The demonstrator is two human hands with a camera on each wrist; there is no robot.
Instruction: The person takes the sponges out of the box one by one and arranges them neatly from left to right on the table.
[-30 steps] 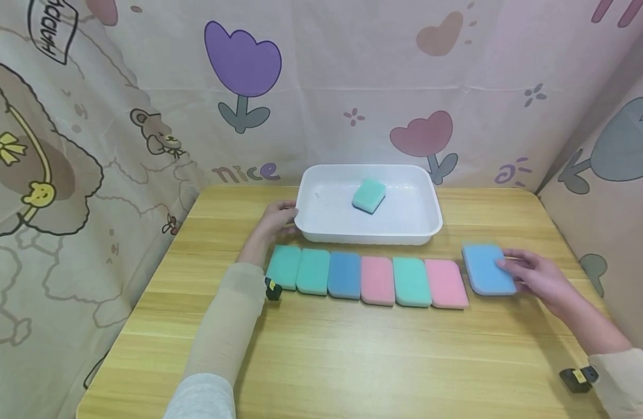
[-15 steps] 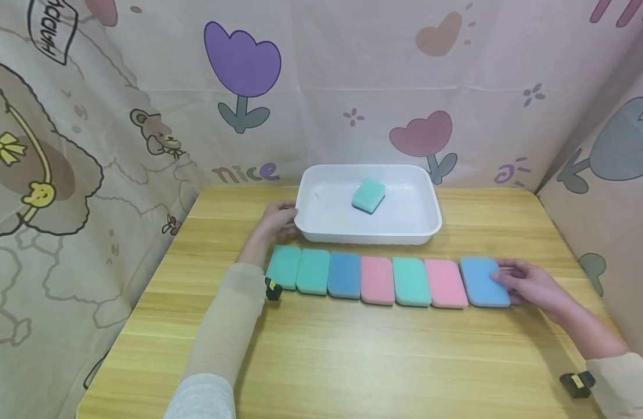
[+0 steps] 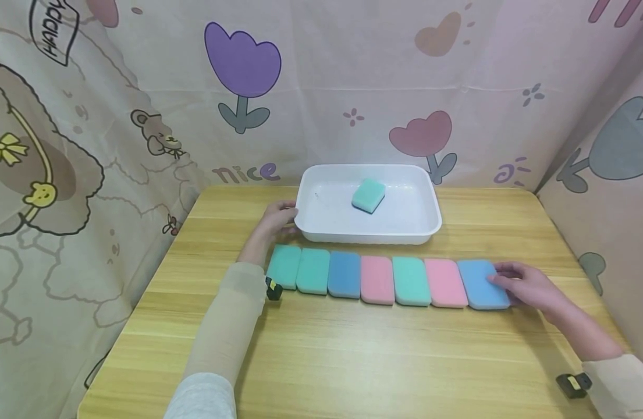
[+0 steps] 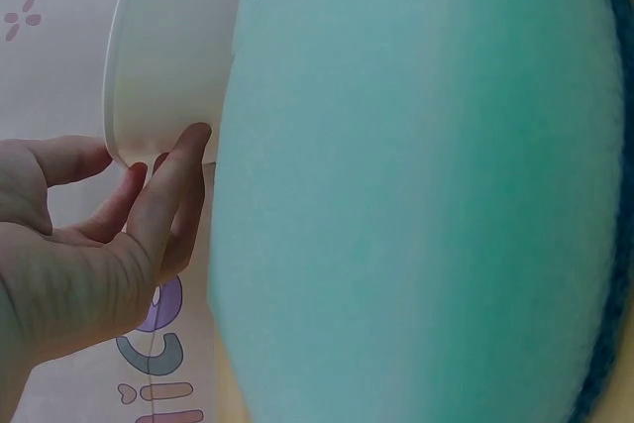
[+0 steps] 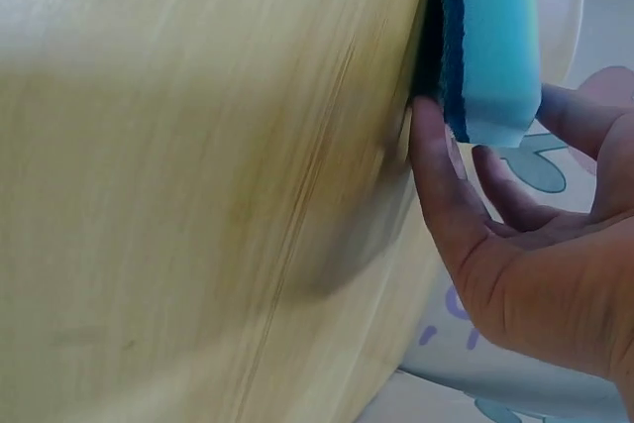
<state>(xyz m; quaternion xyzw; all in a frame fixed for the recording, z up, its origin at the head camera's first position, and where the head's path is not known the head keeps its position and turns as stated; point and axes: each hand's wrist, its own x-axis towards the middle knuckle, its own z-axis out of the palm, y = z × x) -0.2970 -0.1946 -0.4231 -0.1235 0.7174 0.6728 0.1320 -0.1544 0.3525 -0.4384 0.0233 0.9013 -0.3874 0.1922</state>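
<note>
At the right end of a row of sponges, my right hand point(image 3: 530, 286) pinches a light blue sponge point(image 3: 478, 284), thumb on top and fingers at its underside. In the right wrist view that sponge point(image 5: 498, 37) shows a dark scouring layer facing the wooden table, with the fingertips point(image 5: 428, 116) against that layer. My left hand point(image 3: 274, 222) holds the left edge of a white tray point(image 3: 323, 226), thumb at the rim and fingers along the outer wall. A small green sponge point(image 3: 369, 195) lies in the tray. A green sponge point(image 4: 396, 185) fills much of the left wrist view.
The row beside the light blue sponge runs leftward: pink point(image 3: 446, 283), green point(image 3: 411, 282), pink point(image 3: 377, 281), darker blue point(image 3: 344, 276) and two green sponges point(image 3: 313, 272). They lie on the wooden table point(image 3: 363, 361). A printed curtain point(image 3: 321, 87) hangs behind the tray.
My right hand has brought the light blue sponge down and slightly left, from up and right of the row's end to beside the last pink sponge. The left hand and tray have stayed put.
</note>
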